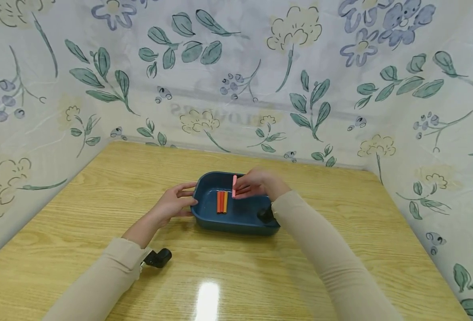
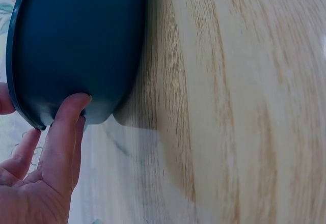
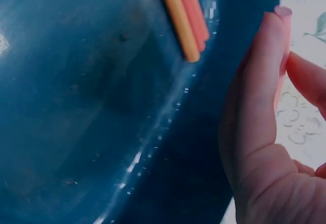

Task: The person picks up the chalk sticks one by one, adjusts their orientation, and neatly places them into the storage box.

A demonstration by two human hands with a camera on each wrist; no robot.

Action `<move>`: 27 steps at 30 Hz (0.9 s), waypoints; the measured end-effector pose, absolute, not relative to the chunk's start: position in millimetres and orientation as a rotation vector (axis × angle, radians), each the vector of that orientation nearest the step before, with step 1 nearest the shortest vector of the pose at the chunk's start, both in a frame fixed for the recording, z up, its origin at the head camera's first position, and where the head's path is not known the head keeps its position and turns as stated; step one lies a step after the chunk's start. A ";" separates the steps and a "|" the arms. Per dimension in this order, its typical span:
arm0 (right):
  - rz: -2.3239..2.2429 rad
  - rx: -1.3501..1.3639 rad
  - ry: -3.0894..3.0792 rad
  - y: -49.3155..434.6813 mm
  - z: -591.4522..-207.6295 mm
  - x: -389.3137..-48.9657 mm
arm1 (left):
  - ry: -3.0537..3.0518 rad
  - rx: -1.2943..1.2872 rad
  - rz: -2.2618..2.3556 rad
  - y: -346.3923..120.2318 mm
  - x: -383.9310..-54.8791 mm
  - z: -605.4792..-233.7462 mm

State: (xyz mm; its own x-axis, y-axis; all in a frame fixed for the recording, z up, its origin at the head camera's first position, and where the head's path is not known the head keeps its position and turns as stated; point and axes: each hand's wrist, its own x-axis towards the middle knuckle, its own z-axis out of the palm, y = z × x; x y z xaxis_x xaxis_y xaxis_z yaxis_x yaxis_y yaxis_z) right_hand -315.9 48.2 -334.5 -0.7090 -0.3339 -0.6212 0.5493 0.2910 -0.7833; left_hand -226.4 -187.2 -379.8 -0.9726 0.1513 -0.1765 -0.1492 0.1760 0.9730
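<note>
A dark blue tray (image 1: 236,228) with rounded corners stands on the wooden table. My left hand (image 1: 172,205) holds its left end, fingertips against the outer wall and at the rim. In the left wrist view, one fingertip presses the outside of the tray (image 2: 76,40). My right hand (image 1: 256,183) pinches a pink chalk stick (image 1: 234,186) upright above the tray's back part, between thumb and fingers. Inside the tray, two reddish chalk sticks (image 1: 220,202) and a yellow-orange chalk stick (image 1: 225,203) lie side by side, left of the middle.
The wooden table (image 1: 148,174) reaches to flowered cloth (image 1: 236,89) at the back and both sides. A black wrist camera (image 1: 160,257) sticks out from the left sleeve, and another (image 1: 265,215) overlaps the tray's right end.
</note>
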 end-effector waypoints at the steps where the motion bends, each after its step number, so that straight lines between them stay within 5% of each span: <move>1: -1.496 0.194 1.826 46.8 -336.0 -315.9 | 2.219 -0.002 1.878 -187.4 -226.3 -379.9; 27: -1.329 0.190 1.835 35.6 -365.7 -319.1 | 2.205 0.001 1.893 -188.4 -226.9 -381.2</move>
